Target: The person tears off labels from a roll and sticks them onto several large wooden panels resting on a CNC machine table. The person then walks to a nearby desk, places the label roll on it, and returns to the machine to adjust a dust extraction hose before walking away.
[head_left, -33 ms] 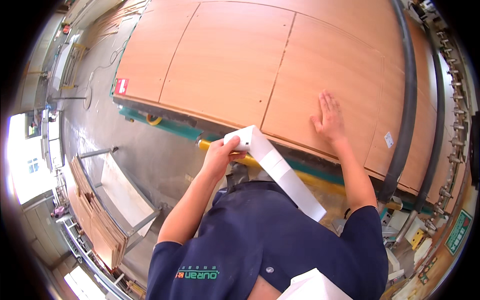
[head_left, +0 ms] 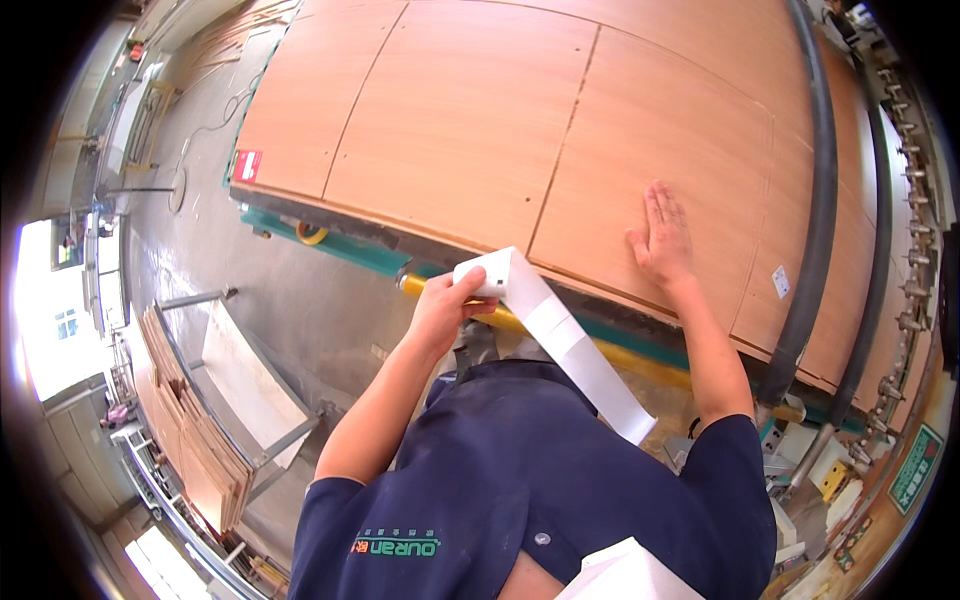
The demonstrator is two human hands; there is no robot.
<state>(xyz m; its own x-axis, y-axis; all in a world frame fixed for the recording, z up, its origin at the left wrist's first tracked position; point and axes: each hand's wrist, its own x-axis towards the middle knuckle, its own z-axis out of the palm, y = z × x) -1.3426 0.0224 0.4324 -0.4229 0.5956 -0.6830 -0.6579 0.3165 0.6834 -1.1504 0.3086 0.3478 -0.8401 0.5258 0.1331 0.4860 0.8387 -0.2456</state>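
Head-worn wide fisheye, facing down

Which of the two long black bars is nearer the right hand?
The left bar in the picture: it runs between the right hand and the other bar.

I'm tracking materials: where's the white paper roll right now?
In the head view, the white paper roll is near the picture's middle, in the left hand, by the near edge of the wooden panels.
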